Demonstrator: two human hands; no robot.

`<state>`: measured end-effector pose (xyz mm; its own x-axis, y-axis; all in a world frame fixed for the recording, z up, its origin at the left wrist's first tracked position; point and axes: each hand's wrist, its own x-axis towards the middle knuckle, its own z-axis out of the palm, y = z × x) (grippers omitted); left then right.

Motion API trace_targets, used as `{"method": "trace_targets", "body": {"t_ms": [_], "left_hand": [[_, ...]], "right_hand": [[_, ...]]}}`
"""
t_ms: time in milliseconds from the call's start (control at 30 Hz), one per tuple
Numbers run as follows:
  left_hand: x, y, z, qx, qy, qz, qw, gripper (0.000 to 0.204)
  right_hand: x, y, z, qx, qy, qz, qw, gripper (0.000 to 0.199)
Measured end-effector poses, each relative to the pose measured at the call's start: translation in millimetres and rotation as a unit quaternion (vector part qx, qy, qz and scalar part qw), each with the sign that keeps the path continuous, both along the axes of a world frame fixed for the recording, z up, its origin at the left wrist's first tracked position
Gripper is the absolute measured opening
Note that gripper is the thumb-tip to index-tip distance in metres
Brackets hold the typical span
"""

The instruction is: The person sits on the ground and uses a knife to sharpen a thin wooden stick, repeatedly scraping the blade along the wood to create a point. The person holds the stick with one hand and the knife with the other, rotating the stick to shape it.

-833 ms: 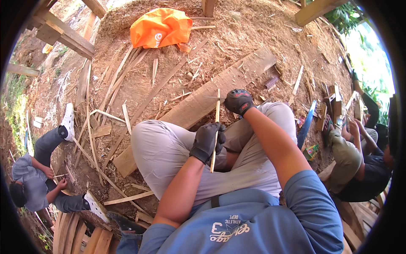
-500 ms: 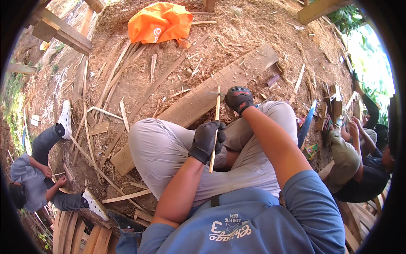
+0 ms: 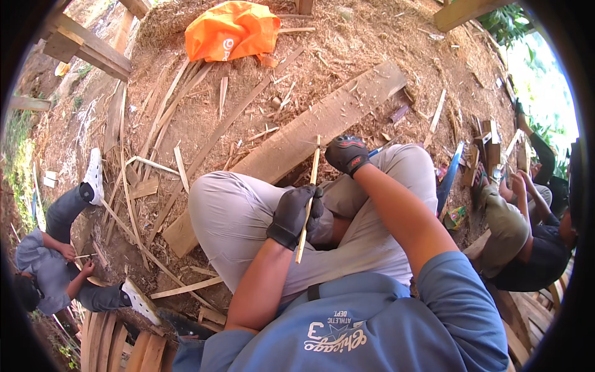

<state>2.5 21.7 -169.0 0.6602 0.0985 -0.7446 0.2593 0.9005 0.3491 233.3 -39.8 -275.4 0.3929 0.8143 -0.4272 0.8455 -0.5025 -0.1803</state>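
My left hand [image 3: 294,217], in a black glove, is closed round a thin, pale wooden stick [image 3: 309,214] above my crossed legs. The stick stands nearly upright in view, its lower end leaning left. Close to the stick's far end, my right hand [image 3: 347,153], also gloved in black, is closed in a fist. From that fist a thin, blurred knife blade [image 3: 323,144] reaches left to the stick; the glove hides most of its handle. A bit of blue shows just beyond the right fist, and I cannot tell what it belongs to.
A wide plank [image 3: 273,155] lies on the shaving-strewn ground ahead of my knees. Farther off is an orange bag [image 3: 232,31]. Long wood strips [image 3: 211,139] are scattered to the left. One person [image 3: 49,260] sits at left, another [image 3: 527,242] at right, beside a blue blade-shaped thing [image 3: 450,170].
My left hand has shifted slightly left and nearer to me with the stick, which now tilts more. My right fist has moved a little left and nearer, turning slightly.
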Motion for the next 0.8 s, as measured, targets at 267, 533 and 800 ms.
{"method": "trace_targets", "body": {"t_ms": [267, 533, 800], "left_hand": [[0, 0, 4, 0.01, 0.005, -0.01, 1.0, 0.029], [-1, -1, -2, 0.01, -0.009, -0.012, 1.0, 0.028], [3, -2, 6, 0.006, 0.005, -0.02, 1.0, 0.029]], "right_hand": [[-3, -3, -4, 0.018, -0.01, 0.002, 1.0, 0.031], [-6, -1, -12, 0.02, -0.039, -0.042, 0.998, 0.027], [-2, 0, -17, -0.034, -0.047, -0.129, 0.99, 0.029]]}}
